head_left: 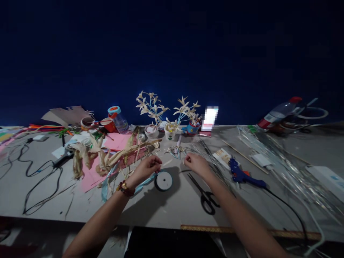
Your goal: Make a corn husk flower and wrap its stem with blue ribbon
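Note:
Both hands are over the middle of the grey table. My left hand [149,167] has its fingers curled together beside a pale thin strip [167,163]; whether it grips the strip cannot be made out. Just below it lies a round white spool [163,180] with light blue ribbon [143,184] trailing left. My right hand [195,163] is closed in a pinch, with something too small to name at its fingertips. Between and behind the hands lies a small bunch of flowers with blue stems [177,151]. Black scissors [205,197] lie below my right hand.
Pale flowers stand in a white cup [170,132] at the back. Dried husks [103,159] cover pink paper [90,179] on the left. A blue glue gun [245,176], wires and clear plastic packs [292,165] lie right. A lit phone [209,119] leans behind.

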`<state>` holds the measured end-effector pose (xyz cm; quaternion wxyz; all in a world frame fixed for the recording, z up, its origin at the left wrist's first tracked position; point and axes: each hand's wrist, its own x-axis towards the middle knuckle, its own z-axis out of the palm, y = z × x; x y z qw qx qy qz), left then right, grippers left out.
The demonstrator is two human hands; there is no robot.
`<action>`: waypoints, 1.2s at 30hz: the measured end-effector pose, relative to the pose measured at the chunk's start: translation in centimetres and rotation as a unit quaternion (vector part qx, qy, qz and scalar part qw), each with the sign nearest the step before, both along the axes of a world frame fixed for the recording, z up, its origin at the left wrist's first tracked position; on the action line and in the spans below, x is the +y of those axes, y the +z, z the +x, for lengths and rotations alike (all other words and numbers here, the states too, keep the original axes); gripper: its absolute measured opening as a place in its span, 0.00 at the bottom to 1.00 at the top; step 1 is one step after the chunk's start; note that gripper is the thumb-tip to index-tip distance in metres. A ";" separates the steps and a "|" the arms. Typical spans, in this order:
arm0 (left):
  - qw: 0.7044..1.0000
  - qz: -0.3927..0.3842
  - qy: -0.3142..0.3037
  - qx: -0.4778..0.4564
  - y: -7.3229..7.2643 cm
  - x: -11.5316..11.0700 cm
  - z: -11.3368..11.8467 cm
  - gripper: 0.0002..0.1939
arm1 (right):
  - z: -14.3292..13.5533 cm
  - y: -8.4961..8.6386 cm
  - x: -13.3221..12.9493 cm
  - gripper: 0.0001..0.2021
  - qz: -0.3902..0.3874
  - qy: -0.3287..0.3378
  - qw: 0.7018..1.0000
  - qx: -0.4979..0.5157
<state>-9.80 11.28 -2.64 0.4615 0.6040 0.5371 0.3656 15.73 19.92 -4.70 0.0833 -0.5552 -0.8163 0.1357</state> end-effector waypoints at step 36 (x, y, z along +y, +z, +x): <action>0.863 0.465 0.114 0.163 1.1 -3.8 3.0 0.10 | -1.4 4.2 -11.0 0.16 -0.408 0.031 0.723 0.556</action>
